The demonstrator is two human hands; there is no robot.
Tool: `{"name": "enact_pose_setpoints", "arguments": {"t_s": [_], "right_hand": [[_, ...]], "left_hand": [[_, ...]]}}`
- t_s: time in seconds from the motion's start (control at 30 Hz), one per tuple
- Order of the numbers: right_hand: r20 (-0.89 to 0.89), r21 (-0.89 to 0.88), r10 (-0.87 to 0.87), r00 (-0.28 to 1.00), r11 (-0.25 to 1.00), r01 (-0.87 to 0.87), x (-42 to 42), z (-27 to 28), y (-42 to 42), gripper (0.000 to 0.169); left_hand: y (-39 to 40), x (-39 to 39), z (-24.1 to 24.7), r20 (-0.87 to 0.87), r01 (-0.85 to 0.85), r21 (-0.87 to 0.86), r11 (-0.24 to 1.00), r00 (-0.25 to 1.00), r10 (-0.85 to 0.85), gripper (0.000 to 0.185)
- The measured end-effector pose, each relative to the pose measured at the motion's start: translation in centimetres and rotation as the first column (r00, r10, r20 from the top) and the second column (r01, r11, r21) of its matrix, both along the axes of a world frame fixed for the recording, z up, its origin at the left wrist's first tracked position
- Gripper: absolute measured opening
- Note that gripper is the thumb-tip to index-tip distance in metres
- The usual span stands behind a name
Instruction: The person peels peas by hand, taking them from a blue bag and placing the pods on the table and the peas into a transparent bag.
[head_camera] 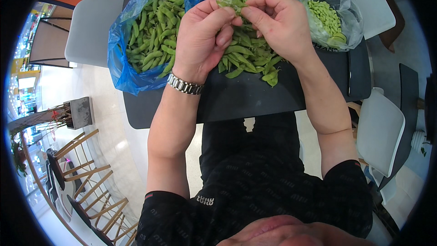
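Note:
A green bean pod (229,3) is pinched between the fingertips of my left hand (208,34) and my right hand (278,20), above a pile of pods (244,53) on the dark table. Both hands hide part of that pile. To the left of my left hand, a blue plastic bag (117,58) lies wide open, full of whole green pods (153,37). On the right, beyond my right hand, shelled green beans (324,15) fill part of a clear plastic bag (353,17). A metal-band watch is on my left wrist.
The dark table (249,102) runs under everything, its near edge just before my body. A flat dark object (360,71) lies at its right edge. White chairs (379,130) stand at the right, and a grey chair (92,30) stands at the left beside the blue bag.

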State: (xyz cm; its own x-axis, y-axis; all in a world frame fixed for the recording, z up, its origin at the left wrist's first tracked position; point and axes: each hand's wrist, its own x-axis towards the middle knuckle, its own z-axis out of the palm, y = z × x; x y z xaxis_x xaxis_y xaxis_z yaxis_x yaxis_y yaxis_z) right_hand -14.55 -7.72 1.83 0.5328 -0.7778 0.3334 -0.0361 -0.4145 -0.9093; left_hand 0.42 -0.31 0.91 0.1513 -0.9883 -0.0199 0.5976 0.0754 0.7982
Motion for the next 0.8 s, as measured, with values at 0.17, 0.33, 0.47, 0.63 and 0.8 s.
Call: {"name": "enact_pose_setpoints", "arguments": {"t_s": [0.17, 0.33, 0.47, 0.63, 0.8], "right_hand": [[0.048, 0.153, 0.005, 0.999, 0.988, -0.012, 0.0, 0.1, 0.0, 0.011], [0.123, 0.087, -0.099, 0.987, 0.992, 0.089, 0.3, -0.5, -0.5, 0.01], [0.099, -0.026, -0.133, 0.986, 0.99, 0.136, 0.3, -0.8, -0.4, 0.01], [0.11, 0.048, -0.124, 0.986, 0.992, 0.12, 0.5, -0.4, 0.8, 0.01], [0.165, 0.225, -0.092, 0.982, 0.973, 0.053, 0.7, 0.2, 1.5, 0.01]], "left_hand": [[0.0, -0.1, 0.0, -0.025, -0.063, 0.0, 0.998, 0.998, 0.063, 0.002], [0.3, -0.3, 0.0, -0.094, -0.093, -0.051, 0.994, 0.992, 0.088, 0.005], [0.5, -1.6, -0.5, 0.342, -0.312, -0.278, 0.908, 0.851, 0.398, 0.012], [0.0, -2.1, -0.8, 0.594, -0.388, -0.527, 0.756, 0.468, 0.654, 0.015], [-0.1, -1.8, -0.8, 0.636, -0.358, -0.568, 0.741, 0.382, 0.671, 0.012]]}}
